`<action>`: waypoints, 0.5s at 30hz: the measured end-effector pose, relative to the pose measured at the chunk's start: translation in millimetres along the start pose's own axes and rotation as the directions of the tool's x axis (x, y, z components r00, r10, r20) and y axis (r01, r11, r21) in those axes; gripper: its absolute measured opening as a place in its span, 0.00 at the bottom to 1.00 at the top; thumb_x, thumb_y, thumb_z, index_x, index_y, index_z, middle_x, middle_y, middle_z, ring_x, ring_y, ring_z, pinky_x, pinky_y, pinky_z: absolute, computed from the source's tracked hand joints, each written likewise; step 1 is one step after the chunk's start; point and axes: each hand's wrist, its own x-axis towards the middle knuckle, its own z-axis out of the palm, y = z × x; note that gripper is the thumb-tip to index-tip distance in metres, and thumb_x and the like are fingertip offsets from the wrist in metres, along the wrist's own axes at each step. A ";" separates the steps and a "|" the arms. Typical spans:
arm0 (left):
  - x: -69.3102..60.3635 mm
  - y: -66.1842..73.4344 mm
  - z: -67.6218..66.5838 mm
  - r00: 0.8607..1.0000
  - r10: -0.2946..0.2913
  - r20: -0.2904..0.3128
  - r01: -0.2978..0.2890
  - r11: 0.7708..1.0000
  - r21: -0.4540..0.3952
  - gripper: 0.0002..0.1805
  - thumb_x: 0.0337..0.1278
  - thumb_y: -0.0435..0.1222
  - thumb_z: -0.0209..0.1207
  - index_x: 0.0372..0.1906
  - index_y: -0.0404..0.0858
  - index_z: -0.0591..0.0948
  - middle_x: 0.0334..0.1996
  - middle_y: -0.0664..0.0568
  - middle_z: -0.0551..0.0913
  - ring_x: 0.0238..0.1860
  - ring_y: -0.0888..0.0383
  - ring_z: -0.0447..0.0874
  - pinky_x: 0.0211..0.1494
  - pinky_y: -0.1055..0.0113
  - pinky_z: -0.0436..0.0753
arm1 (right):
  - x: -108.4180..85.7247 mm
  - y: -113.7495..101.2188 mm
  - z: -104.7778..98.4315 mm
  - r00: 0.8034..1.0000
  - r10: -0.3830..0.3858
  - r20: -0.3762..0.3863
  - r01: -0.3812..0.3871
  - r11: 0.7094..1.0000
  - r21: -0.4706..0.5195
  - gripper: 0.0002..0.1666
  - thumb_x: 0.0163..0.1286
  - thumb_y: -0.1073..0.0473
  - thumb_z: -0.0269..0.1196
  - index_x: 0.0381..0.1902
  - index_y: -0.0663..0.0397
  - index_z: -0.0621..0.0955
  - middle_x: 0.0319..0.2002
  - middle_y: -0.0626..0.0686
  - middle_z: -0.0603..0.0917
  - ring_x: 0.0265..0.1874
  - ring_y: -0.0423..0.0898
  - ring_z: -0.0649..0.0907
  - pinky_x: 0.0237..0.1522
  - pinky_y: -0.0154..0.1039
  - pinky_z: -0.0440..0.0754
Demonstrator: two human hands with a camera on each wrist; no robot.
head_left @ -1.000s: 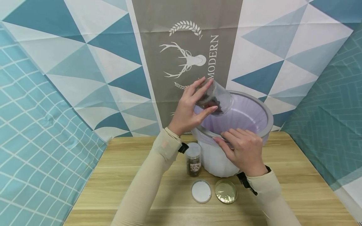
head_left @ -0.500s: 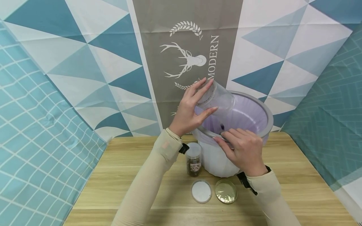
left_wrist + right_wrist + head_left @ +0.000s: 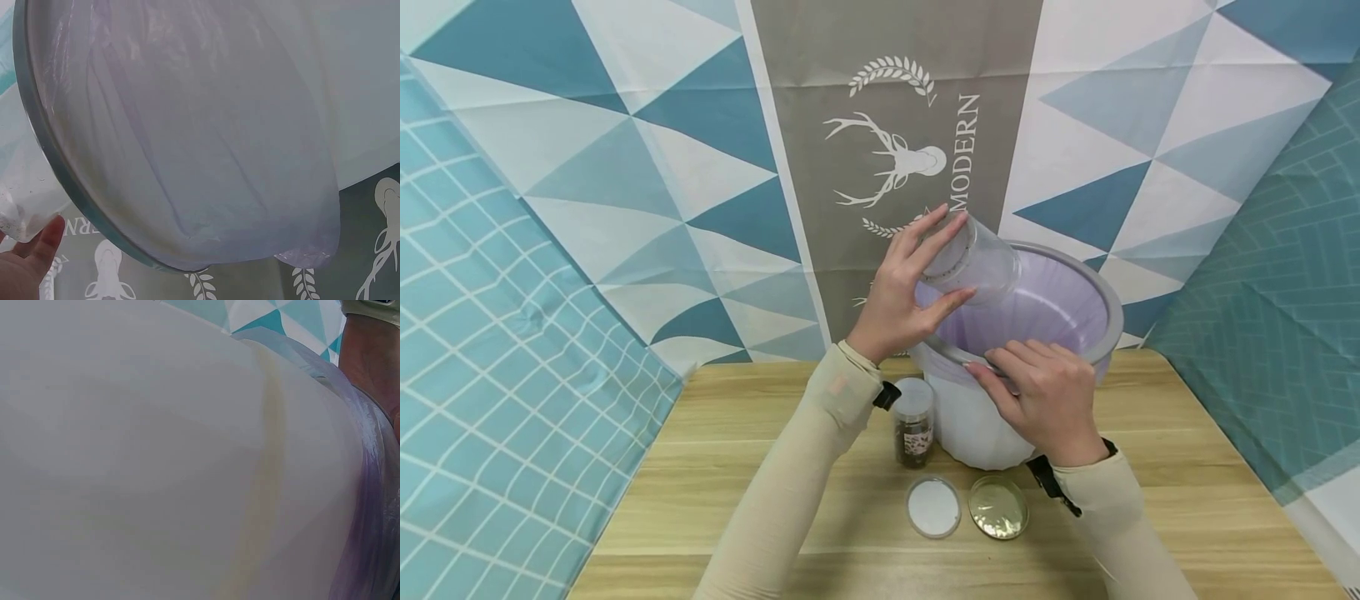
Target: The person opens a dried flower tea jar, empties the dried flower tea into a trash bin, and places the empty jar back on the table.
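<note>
My left hand [image 3: 898, 287] grips a clear plastic jar [image 3: 992, 258], tilted with its mouth down over a white trash bin [image 3: 973, 425]. The jar's walls look see-through, with only small dark specks near its base. A pale purple trash bag [image 3: 1060, 300] lines the bin under a grey rim ring [image 3: 1112, 304]. On the near side of that rim, my right hand [image 3: 1045, 396] holds on with curled fingers. In the left wrist view, part of the left hand [image 3: 31, 269] and the jar [image 3: 25, 194] show beyond the rim; the right wrist view mostly shows the bin's white wall [image 3: 156, 456].
A second clear jar [image 3: 913, 425], lidded and with dark contents, stands against the bin's left side. In front lie a white round lid [image 3: 934, 507] and a gold-toned round lid [image 3: 998, 507] on the wooden table [image 3: 752, 467]. Patterned cloth hangs behind and at both sides.
The dark contents in the tilted jar have gone out of it; a dark piece was in the air below its mouth half a second ago. Both hands have stayed in place.
</note>
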 end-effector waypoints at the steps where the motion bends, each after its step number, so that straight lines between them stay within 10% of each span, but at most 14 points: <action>1: 0.0 0.0 0.1 1.000 0.002 -0.001 -0.002 1.000 -0.001 0.41 0.57 0.39 0.74 0.74 0.35 0.71 0.76 0.40 0.67 0.79 0.50 0.60 0.82 0.58 0.60 | -0.1 0.0 0.0 1.000 0.000 0.001 0.000 1.000 0.001 0.31 0.80 0.38 0.55 0.24 0.51 0.85 0.19 0.47 0.84 0.16 0.47 0.79 0.18 0.42 0.74; 15: -2.2 -3.0 -2.6 0.999 0.022 -0.024 -0.023 1.000 -0.015 0.41 0.51 0.39 0.78 0.71 0.39 0.75 0.73 0.41 0.67 0.77 0.53 0.62 0.78 0.54 0.68 | -2.6 0.3 0.9 1.000 0.000 -0.005 0.000 1.000 -0.020 0.30 0.80 0.39 0.55 0.24 0.52 0.86 0.20 0.49 0.84 0.16 0.48 0.79 0.19 0.43 0.73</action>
